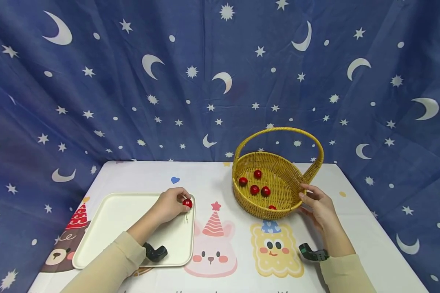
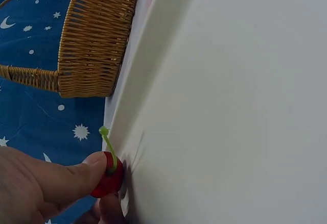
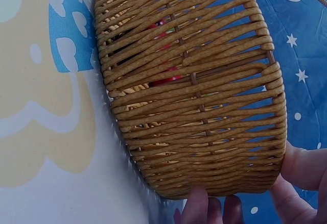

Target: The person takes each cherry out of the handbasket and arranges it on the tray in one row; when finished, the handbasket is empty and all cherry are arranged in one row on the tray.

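Hanging behind the wicker basket (image 1: 247,205), the blue moon-and-star cloth (image 1: 190,101) is like a back wall, so moves should stay in front of it. Under the basket is the white table (image 1: 210,179), with a strip of open room on the basket's left. Past that strip lies the cream tray (image 1: 110,228). Its edge is raised a little, so it may be smart to lift up before going over it. Above the basket its tall handle (image 1: 278,129) makes a loop that an arm could bump.

The right hand (image 1: 317,207) grips the right edge of the basket; holding it still should stop it tipping. Left of the basket, over the near end of the tray, the left hand (image 1: 170,205) pinches a red cherry (image 1: 187,203) with thumb and fingertips. It looks round and smooth, so a soft, sure pinch is best. Five more cherries (image 1: 258,174) sit inside the basket, one partly hidden by its front edge. The held cherry's green stem (image 2: 111,150) sticks out and might catch on the basket weave.
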Tool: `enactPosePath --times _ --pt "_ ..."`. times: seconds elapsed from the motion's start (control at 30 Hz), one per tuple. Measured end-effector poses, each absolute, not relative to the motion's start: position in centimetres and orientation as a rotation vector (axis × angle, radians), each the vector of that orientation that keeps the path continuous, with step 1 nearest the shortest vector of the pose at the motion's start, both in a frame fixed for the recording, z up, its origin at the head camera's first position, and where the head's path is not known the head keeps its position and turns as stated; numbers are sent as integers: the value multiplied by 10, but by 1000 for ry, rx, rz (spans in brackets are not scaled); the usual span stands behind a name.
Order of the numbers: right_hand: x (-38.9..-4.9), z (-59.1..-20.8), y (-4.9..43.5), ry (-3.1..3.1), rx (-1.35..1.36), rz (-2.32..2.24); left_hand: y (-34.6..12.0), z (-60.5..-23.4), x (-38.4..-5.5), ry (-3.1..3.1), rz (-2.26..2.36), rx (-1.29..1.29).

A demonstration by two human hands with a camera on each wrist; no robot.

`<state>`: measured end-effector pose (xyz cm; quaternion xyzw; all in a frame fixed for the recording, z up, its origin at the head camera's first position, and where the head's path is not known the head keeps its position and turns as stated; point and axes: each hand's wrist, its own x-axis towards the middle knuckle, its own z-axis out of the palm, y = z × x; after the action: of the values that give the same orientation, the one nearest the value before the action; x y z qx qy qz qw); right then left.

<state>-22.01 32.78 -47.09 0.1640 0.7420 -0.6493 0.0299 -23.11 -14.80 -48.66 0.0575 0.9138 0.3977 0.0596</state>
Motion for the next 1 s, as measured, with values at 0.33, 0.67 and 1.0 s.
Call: enactPosePath --times 0.33,0.67,1.0 --pt "-220 -471 326 2300 512 -1991 -154 -480 -233 2759 1152 164" --pt "-220 -471 326 2311 504 -1996 -144 -452 -234 2769 1243 247" --pt "-220 -472 328 2277 484 -2033 -73 -423 -231 2581 1559 524"
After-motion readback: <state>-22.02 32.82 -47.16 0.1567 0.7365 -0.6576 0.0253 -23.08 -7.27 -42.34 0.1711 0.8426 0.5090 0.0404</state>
